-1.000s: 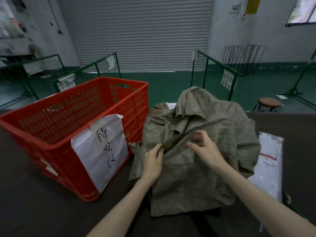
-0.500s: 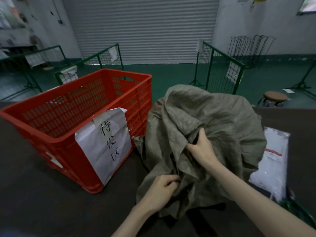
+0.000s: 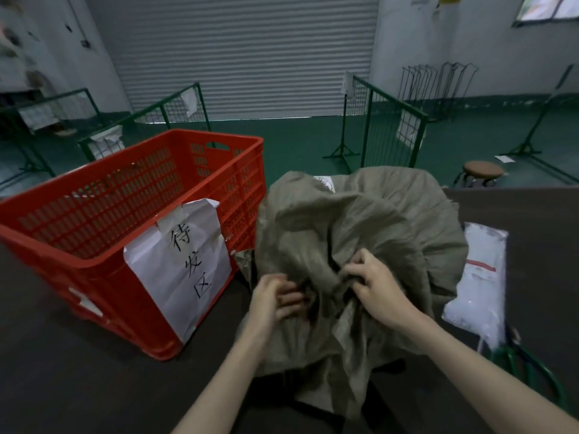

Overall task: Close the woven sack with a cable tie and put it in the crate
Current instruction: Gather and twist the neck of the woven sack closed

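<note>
Crumpled olive-grey woven sack (image 3: 360,233), on dark surface (image 3: 62,386) beside red slatted plastic crate (image 3: 131,214): both hands, left (image 3: 275,297) and right (image 3: 376,288), pinch gathered mouth fabric (cable tie unseen); bunch folds into one tight neck before tying.

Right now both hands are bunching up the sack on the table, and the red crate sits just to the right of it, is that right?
Not quite. In the head view the left hand and right hand are bunching the woven sack on the table, but the red crate sits to its left, not its right.
</note>
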### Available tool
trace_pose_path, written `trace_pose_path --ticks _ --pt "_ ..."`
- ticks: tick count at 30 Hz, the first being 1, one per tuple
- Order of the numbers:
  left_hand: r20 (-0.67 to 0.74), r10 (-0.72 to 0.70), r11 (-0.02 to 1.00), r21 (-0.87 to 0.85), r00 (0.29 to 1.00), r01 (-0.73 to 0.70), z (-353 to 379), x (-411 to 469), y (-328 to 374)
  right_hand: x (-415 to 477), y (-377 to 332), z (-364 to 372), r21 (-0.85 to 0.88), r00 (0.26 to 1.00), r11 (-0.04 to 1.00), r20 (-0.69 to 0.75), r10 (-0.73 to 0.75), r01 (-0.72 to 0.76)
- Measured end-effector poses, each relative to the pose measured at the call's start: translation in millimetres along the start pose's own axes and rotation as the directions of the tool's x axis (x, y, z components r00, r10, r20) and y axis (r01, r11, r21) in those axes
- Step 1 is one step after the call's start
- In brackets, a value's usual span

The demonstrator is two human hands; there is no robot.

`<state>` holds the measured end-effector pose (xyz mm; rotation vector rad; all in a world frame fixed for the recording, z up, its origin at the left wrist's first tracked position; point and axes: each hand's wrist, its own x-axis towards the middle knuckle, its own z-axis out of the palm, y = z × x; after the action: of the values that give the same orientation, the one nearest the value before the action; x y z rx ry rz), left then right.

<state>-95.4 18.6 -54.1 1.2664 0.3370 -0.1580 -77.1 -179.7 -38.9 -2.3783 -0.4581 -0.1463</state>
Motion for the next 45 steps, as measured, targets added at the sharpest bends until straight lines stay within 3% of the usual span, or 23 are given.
trace_pose_path --ticks 2,4,10,13,16,18,22,25,29,32,35,39,42,45 --pt "-0.071 0.008 0.988 -0.156 0.997 -0.019 2.6 16.9 9.5 -4.3 4.0 -2.7 0.000 0.994 1.000 0.105 0.001 -0.001" --pt "-0.066 -0.028 0.984 -0.177 0.997 0.016 9.3 31.3 18.7 -8.3 7.7 -3.5 -0.009 0.978 1.000 0.205 0.025 -0.023" --pt "0.058 0.050 0.996 0.074 0.997 -0.054 43.6 23.5 25.9 -20.4 16.6 -10.6 -0.045 0.947 0.996 0.310 0.084 -0.073" --pt "0.129 0.118 0.963 0.226 0.985 -0.146 45.9 15.4 7.5 -26.8 5.2 -22.4 0.095 0.978 0.995 0.208 0.023 -0.044" --pt "0.344 0.140 0.930 0.277 0.928 -0.243 47.0 6.7 -8.7 -27.5 -12.5 -36.2 0.276 1.000 0.961 -0.028 -0.013 0.020" --pt "0.449 0.134 0.921 0.273 0.883 -0.279 48.6 -2.9 -17.7 -24.9 -15.6 -38.6 0.433 0.994 0.900 -0.112 0.007 0.043" --pt "0.558 0.058 0.919 0.295 0.828 -0.263 48.2 -24.3 -31.1 -12.7 -11.5 -32.1 0.633 0.971 0.769 -0.114 0.212 -0.094" --pt "0.585 0.038 0.914 0.307 0.810 -0.265 44.8 -36.6 -38.3 -3.4 -6.4 -20.6 0.584 0.951 0.785 -0.069 0.302 -0.207" --pt "0.511 0.000 0.937 0.301 0.860 -0.179 40.4 -47.8 -39.7 -1.0 2.8 -4.3 0.338 0.944 0.886 0.018 0.330 -0.317" --pt "0.469 -0.093 0.955 0.291 0.878 -0.054 34.8 -48.0 -34.7 -6.8 10.9 0.6 0.395 0.956 0.876 0.018 0.294 -0.277" --pt "0.329 -0.215 0.972 0.166 0.920 0.168 37.4 -37.5 -29.1 -18.8 12.7 6.3 0.475 0.966 0.855 -0.037 0.256 -0.208" --pt "0.355 -0.296 0.946 -0.016 0.887 0.323 43.5 -21.0 -17.7 -32.7 10.7 13.7 0.599 0.978 0.786 -0.021 0.207 -0.153" --pt "0.377 -0.354 0.930 0.044 0.856 0.365 52.3 -8.3 -12.6 -41.3 5.6 12.9 0.637 0.984 0.753 0.048 0.173 -0.163" --pt "0.384 -0.418 0.905 0.096 0.823 0.415 61.5 2.3 -13.0 -47.4 1.8 14.8 0.540 0.984 0.823 0.108 0.139 -0.176"
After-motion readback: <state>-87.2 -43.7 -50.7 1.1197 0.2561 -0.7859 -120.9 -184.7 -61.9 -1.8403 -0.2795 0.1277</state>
